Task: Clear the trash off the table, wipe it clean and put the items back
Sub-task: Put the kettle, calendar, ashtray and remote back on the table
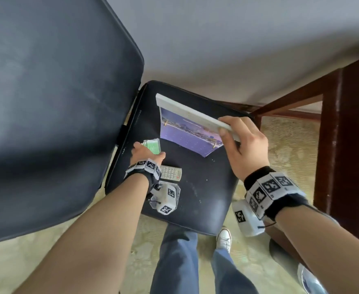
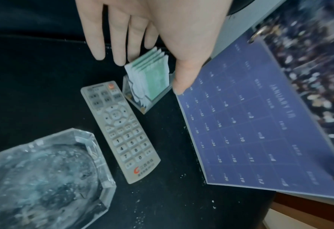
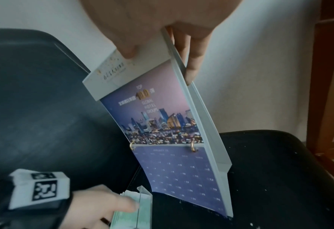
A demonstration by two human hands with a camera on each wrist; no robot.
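Note:
A purple desk calendar (image 1: 191, 132) (image 2: 250, 131) (image 3: 170, 124) with a white base is tilted above the black seat (image 1: 206, 187). My right hand (image 1: 225, 126) (image 3: 160, 62) grips its white upper edge, thumb in front and fingers behind. My left hand (image 1: 148, 149) (image 2: 148, 74) (image 3: 111, 203) straddles a clear holder of green-white packets (image 1: 153, 146) (image 2: 148, 96) (image 3: 144, 206); its fingers are straight behind the packets and its thumb touches the holder's side. A grey remote (image 1: 171, 173) (image 2: 121, 131) and a glass ashtray (image 2: 44, 175) lie nearer me on the seat.
White crumbs speckle the seat (image 2: 181, 193). A large dark padded backrest (image 1: 47, 102) rises on the left. Dark wooden furniture legs (image 1: 331, 145) stand on the right by the wall. My legs and a white shoe (image 1: 224, 238) stand on pale carpet in front.

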